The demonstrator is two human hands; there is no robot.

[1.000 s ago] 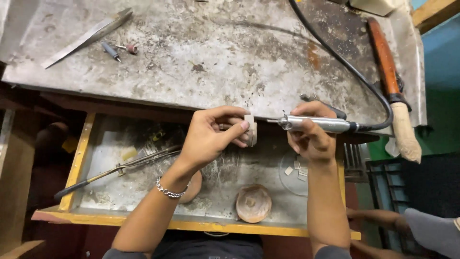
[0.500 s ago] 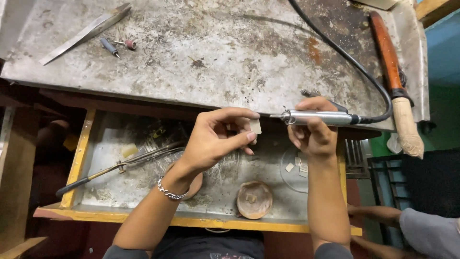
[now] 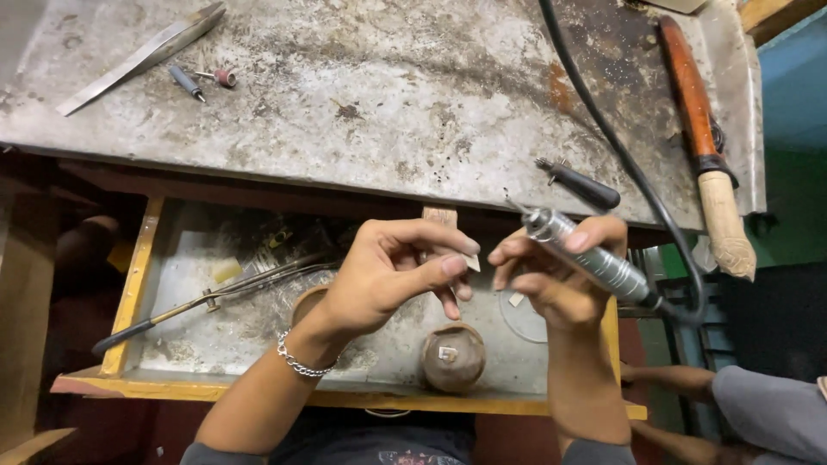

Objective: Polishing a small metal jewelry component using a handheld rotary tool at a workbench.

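My left hand [image 3: 392, 271] pinches a small pale flat piece [image 3: 469, 259] between thumb and fingertips, above the open drawer [image 3: 129, 293]. Beside it, my right hand [image 3: 551, 275] grips a silver rotary handpiece [image 3: 586, 257], its thin tip [image 3: 514, 205] tilted up and away from the piece. A black cable [image 3: 603, 129] runs from the handpiece across the bench top. A small wooden bench peg [image 3: 439, 215] juts from the bench edge behind my fingers. The two hands nearly touch.
The worn metal bench top [image 3: 345, 95] carries a flat file [image 3: 142, 56], two small burr bits [image 3: 202, 79], a black-handled tool [image 3: 581, 185] and a wood-handled tool [image 3: 702, 164]. The drawer holds long tweezers [image 3: 215, 297], a round brown dish [image 3: 454, 357] and a clear disc [image 3: 525, 319]. Someone's limb [image 3: 741, 396] shows lower right.
The handpiece tip has lifted off the piece and now tilts upward. My left hand has dropped slightly and turned the piece toward me.
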